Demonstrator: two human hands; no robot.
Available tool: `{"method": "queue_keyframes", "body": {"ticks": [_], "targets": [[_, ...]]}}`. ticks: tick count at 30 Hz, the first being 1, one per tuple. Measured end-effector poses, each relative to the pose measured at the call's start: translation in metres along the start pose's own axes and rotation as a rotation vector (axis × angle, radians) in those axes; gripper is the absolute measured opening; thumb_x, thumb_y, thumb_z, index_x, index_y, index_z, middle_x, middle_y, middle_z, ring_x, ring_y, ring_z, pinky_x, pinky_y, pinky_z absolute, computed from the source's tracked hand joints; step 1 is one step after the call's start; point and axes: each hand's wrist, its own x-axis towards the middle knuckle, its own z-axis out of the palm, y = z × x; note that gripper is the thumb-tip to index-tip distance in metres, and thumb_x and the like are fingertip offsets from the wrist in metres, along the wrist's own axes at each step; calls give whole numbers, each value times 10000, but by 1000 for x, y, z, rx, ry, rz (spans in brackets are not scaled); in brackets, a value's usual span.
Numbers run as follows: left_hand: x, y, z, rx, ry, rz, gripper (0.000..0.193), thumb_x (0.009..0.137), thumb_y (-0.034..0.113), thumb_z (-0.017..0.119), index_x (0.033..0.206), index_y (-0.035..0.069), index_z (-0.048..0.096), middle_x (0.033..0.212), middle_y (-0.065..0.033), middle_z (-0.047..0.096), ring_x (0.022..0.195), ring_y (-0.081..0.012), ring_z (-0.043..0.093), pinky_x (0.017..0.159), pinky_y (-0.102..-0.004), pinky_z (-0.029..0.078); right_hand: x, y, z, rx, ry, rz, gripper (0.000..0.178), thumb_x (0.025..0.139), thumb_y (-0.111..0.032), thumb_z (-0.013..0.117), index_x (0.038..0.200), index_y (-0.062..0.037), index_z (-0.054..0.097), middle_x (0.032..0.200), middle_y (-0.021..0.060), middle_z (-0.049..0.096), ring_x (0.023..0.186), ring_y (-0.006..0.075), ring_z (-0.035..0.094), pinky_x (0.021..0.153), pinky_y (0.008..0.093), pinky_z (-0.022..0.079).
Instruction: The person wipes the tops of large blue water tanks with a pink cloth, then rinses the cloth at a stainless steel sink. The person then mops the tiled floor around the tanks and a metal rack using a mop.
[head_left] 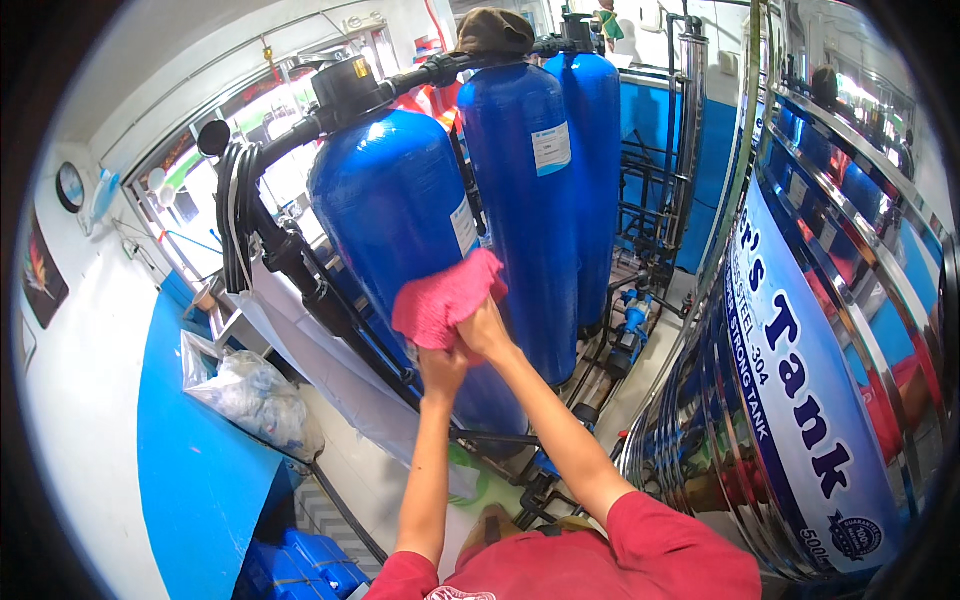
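Observation:
A pink cloth (448,295) is bunched up in front of the nearest tall blue tank (385,195). My left hand (441,370) grips its lower edge, fingers closed. Just above and to the right, my right hand (484,332) is closed on the cloth's right side. Both forearms stretch forward, and the hands nearly meet. The cloth covers part of the tank's side below a white label (464,228). Whether the cloth touches the tank or hangs just off it, I cannot tell. A black valve head (350,85) tops this tank.
Two more blue tanks (522,220) stand behind to the right, one with a brown cap (495,32) on top. Black pipes (290,260) run down the left. A shiny steel tank (690,440) bounds the right. A blue pump (630,330) and a stuffed plastic bag (255,400) sit low.

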Motion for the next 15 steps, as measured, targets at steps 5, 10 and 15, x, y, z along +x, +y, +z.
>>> {"method": "queue_keyframes", "body": {"ticks": [5,10,15], "targets": [[75,40,-43,75,104,89,430,867,17,615,1292,-30,571,1252,-238,629,1200,-406,582,1039,-449,411,79,-87,12,46,119,-280,361,888,-337,611,1076,-29,605,1076,222,569,1076,440,500,1002,549,346],[180,48,-62,57,209,153,413,989,164,535,1341,-52,516,1332,-254,581,1271,-396,532,1085,-458,356,184,-119,50,-397,167,-352,663,767,-363,676,1268,61,588,1393,331,450,1359,490,344,1168,619,221],[184,10,-60,296,264,222,470,998,270,504,1372,-15,509,1391,-284,528,1291,-481,476,1092,-511,344,180,-93,56,-533,151,-512,679,757,-335,678,1324,25,576,1450,292,429,1395,473,326,1203,611,188]]}}
